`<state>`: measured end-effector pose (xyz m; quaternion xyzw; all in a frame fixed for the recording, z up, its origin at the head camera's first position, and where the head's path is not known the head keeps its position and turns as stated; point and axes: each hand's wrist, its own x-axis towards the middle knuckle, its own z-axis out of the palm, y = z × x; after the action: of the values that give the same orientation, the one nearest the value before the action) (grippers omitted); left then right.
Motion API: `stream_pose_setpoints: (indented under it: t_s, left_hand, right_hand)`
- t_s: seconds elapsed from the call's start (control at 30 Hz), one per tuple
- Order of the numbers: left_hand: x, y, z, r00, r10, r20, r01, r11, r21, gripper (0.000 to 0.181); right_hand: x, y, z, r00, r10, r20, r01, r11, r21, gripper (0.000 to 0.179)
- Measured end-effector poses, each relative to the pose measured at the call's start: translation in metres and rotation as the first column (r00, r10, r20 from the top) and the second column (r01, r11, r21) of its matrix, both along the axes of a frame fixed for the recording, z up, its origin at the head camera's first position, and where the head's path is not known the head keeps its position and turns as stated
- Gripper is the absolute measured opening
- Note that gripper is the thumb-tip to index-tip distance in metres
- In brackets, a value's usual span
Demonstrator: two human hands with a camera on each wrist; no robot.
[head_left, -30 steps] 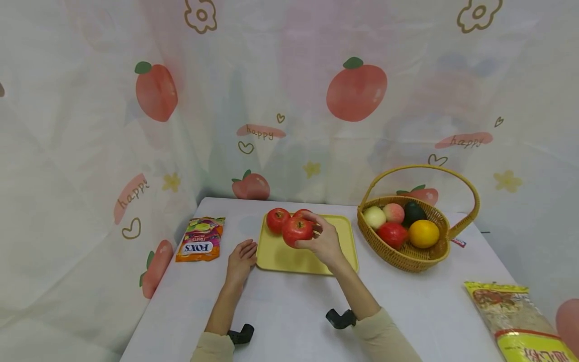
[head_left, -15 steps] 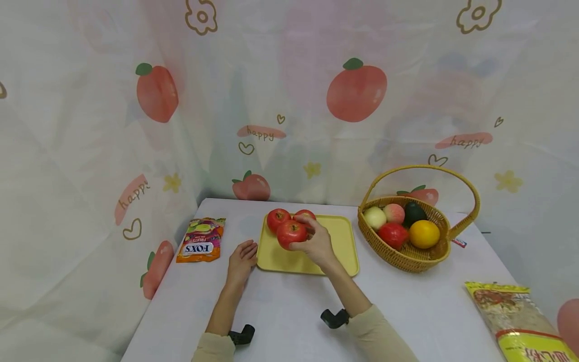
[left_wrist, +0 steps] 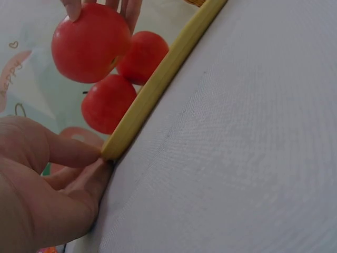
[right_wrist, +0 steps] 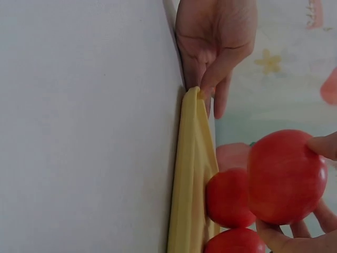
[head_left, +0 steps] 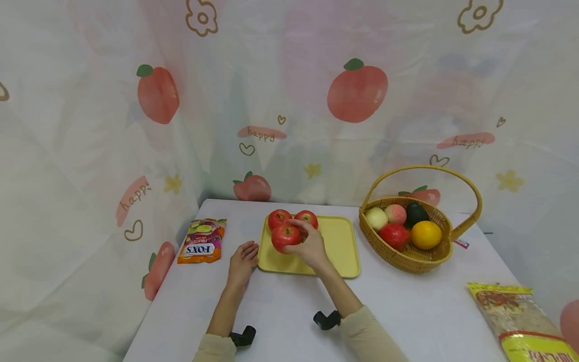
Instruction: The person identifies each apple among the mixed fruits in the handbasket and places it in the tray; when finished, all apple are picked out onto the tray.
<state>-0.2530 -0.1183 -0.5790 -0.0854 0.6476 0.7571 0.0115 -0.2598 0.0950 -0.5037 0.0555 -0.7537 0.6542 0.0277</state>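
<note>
My right hand (head_left: 312, 250) grips a red apple (head_left: 284, 239) between thumb and fingers, above the left part of a yellow tray (head_left: 336, 249). In the right wrist view the held apple (right_wrist: 287, 176) hangs over the tray, off its surface. Two more red apples sit on the tray: one at the back left corner (head_left: 278, 217), the other beside it (head_left: 308, 217). At the tray's left edge rests my left hand (head_left: 241, 264). The left wrist view shows its thumb and fingers pinching the tray's rim (left_wrist: 147, 100) near a corner.
To the right stands a wicker basket (head_left: 393, 259) with a tall handle, holding several fruits. A FOX'S candy bag (head_left: 202, 240) lies at the left. A yellow-ended food packet (head_left: 520, 319) lies at the front right. Patterned cloth walls close off the back and left.
My right hand has moved left with the apple, bringing it over the tray's left part and uncovering the apple behind. The left hand stays at the tray's edge.
</note>
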Motion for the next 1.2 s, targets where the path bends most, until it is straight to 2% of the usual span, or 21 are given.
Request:
stream_pose_setpoints:
  t_s: [0.23, 0.87, 1.03, 1.2]
  left_hand:
    - [0.000, 0.000, 0.000, 1.000, -0.008, 0.008, 0.008, 1.000, 0.002, 0.055]
    - [0.001, -0.001, 0.000, 1.000, -0.018, -0.003, 0.018, 1.000, -0.011, 0.055]
    - [0.000, -0.001, -0.002, 1.000, -0.021, 0.007, 0.021, 0.999, -0.023, 0.055]
    - [-0.002, -0.002, -0.003, 1.000, -0.014, -0.011, 0.013, 0.999, -0.029, 0.055]
  right_hand:
    - [-0.002, -0.009, -0.006, 1.000, -0.002, 0.007, 0.002, 1.000, -0.005, 0.070]
    - [-0.007, -0.021, -0.022, 0.997, -0.022, 0.077, 0.016, 0.997, 0.079, 0.068]
    - [-0.009, -0.022, -0.027, 0.995, -0.019, 0.098, 0.012, 0.997, 0.075, 0.067]
    - [-0.010, -0.023, -0.032, 0.996, 0.000, 0.089, -0.006, 0.998, 0.063, 0.067]
